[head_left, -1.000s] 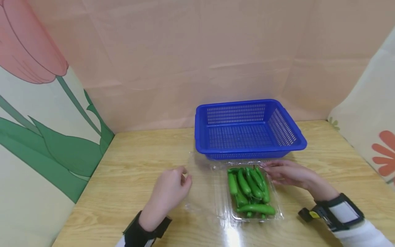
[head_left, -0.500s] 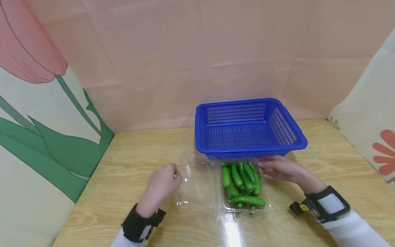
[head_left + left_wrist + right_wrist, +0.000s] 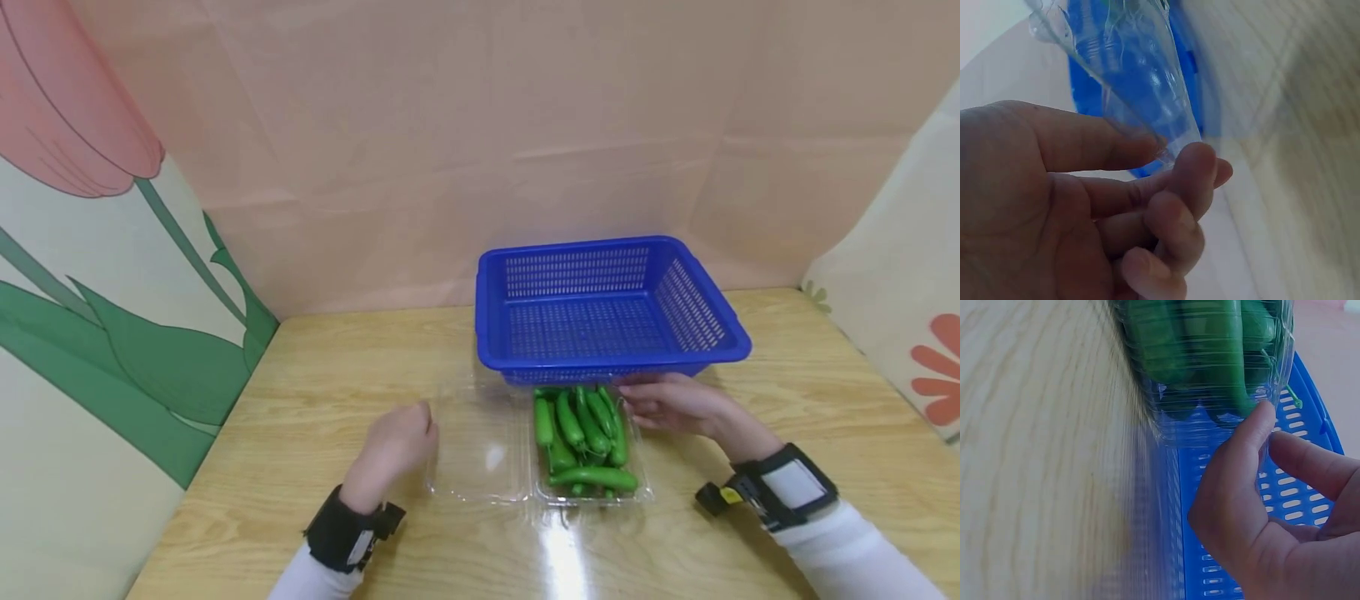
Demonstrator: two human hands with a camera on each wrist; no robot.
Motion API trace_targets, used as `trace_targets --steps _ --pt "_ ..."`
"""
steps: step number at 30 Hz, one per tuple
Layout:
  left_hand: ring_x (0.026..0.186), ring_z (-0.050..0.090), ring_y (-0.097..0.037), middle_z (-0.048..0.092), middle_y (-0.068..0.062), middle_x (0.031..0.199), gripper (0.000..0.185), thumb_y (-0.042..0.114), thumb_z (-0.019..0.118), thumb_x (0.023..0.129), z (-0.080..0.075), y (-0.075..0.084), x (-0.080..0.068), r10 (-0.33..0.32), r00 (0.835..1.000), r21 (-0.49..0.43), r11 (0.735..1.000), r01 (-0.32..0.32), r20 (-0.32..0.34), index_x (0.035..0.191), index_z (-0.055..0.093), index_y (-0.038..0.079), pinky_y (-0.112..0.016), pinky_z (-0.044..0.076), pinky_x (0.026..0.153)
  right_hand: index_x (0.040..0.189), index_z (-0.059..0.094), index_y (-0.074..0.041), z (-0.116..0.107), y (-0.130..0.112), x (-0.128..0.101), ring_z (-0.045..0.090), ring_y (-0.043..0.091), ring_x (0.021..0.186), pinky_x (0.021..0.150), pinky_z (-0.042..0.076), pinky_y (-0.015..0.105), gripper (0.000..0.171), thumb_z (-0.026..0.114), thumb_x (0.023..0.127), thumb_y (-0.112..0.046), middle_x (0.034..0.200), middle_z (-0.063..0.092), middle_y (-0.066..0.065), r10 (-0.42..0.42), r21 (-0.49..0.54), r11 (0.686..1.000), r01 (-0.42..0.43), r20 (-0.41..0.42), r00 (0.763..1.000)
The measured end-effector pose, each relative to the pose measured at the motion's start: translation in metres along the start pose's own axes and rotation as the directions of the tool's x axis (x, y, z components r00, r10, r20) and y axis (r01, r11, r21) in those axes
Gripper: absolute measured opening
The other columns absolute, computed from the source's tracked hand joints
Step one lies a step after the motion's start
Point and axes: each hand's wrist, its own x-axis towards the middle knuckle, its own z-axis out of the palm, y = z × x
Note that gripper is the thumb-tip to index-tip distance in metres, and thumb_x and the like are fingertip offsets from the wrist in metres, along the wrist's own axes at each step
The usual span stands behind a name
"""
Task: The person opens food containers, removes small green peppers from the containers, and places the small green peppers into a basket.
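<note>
Clear container (image 3: 633, 454) of green peppers (image 3: 588, 429) held open between two hands

Position: the container sits at lower centre of the head view, right of the frame's midline, above or on the worktop (image 3: 352, 367); contact with the surface cannot be confirmed. Its unfolded lid (image 3: 480, 450) extends to the left of the filled half.

Left hand (image 3: 393, 450): at lower centre-left of the frame, beside the lid's left edge. In the left wrist view the fingers (image 3: 1144, 150) pinch a corner of the clear plastic, with the gap narrowed to the sheet; the other fingers are curled below.

Right hand (image 3: 678, 408): at the filled half's upper right corner. In the right wrist view the fingers (image 3: 1254, 428) close narrowly on the rim, with peppers directly behind the plastic wall and a stalk projecting beside the fingertips.

Orientation: the opened container, lid included, has its long axis running left to right across the frame. Most peppers run up and down the frame, several leaning with the upper end to the left; one pepper (image 3: 592, 477) lies crosswise along the lower edge, its axis nearly horizontal.

Surroundings: a blue perforated basket (image 3: 615, 362) stands just above the container in the frame, close to its upper edge. A plain pinkish backdrop (image 3: 480, 142) fills the upper centre.
</note>
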Motion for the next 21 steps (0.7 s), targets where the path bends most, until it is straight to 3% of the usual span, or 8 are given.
trace_targets --steps 5,12,21 --pt "0.051 0.049 -0.017 0.052 -0.004 0.064 0.020 0.017 0.048 0.096 0.009 -0.001 0.004 -0.029 0.998 0.035 0.999 0.027 0.048 0.095 0.060 0.002 -0.027 0.042 0.044 0.111 0.056 -0.014 -0.001 0.003 0.004 0.063 0.008 0.090 0.087 0.055 0.025 0.016 0.048 0.097 -0.008 0.097 0.064 -0.004 0.008 0.055 0.998 -0.008 0.012 1.000" --pt "0.051 0.047 -0.017 0.050 -0.004 0.063 0.019 0.015 0.051 0.095 0.023 0.001 0.006 0.008 1.000 0.115 0.993 -0.011 0.027 0.103 0.060 0.000 -0.026 0.041 0.043 0.112 0.053 -0.013 -0.001 0.006 0.003 0.062 0.009 0.093 0.089 0.054 0.027 0.016 0.048 0.097 -0.009 0.100 0.063 -0.003 -0.014 0.069 0.998 0.013 0.022 1.000" --pt "0.050 0.048 -0.015 0.052 -0.005 0.064 0.014 0.008 0.056 0.091 0.029 0.003 0.008 0.035 0.999 0.108 0.994 -0.034 -0.008 0.101 0.059 0.000 -0.024 0.041 0.041 0.113 0.049 -0.009 0.002 0.004 0.001 0.063 0.011 0.093 0.090 0.054 0.029 0.016 0.048 0.098 -0.009 0.101 0.063 -0.001 -0.031 0.037 0.999 0.031 -0.008 0.999"
